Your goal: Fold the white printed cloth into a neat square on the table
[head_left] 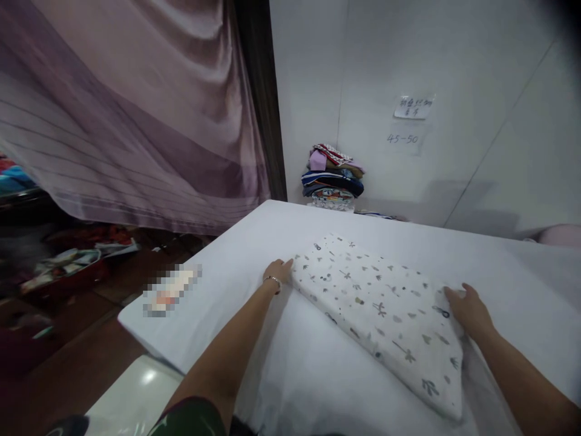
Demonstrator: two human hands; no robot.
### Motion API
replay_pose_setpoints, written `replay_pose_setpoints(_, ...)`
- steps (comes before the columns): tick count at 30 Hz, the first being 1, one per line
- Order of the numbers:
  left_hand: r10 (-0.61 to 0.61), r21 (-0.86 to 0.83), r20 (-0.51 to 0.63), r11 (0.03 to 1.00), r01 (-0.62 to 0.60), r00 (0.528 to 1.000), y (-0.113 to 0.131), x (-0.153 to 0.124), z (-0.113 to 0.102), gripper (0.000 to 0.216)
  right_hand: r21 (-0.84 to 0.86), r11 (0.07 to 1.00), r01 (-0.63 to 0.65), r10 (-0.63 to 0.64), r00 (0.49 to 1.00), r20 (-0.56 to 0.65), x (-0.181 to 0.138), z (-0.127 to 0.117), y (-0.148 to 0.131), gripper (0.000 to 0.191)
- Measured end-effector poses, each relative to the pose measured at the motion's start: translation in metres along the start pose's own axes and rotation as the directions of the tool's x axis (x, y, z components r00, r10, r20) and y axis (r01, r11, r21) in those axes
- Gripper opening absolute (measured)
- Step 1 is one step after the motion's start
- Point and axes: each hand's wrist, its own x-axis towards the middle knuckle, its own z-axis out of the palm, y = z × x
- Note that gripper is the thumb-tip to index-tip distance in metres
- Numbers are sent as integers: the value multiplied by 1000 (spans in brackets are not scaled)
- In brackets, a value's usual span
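A flat white pillow printed with small leaves and animals lies on a table covered in white cloth. My left hand, with a bracelet at the wrist, rests against the pillow's left edge, fingers stretched out along it. At the pillow's right edge my right hand presses on the fabric with its fingers laid flat. Neither hand visibly grips the pillow.
A stack of folded coloured clothes sits at the table's far edge against the white wall. A mauve curtain hangs at the left. Cluttered items lie on the dark floor beyond the table's left edge. A paper note is stuck on the wall.
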Motion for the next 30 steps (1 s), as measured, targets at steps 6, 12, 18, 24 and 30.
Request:
replay_pose_setpoints(6,35,63,-61,998,-31,998,-6,4,1,42,-25,1000,1,0,1000,15,0,-3,-3,70)
replay_pose_setpoints(12,17,163,-53,987,-8,998,-30,-4,-10,37,-97,992,85,-80,995,52,-9,1,-7,65)
replay_pose_setpoints(18,241,231,-213,954,-190,947,-23,-18,-5,42,-177,982,72,-71,997,14,-19,3,-16,63)
replay_pose_setpoints(24,814,199,107,545,-814,571,24,-105,40,61,-173,983,59,-58,998,10,-19,-1,-20,61)
replay_pose_setpoints(30,901,-13,361,265,-964,242,37,-161,73,81,-154,985,82,-82,997,7,-17,-3,-13,60)
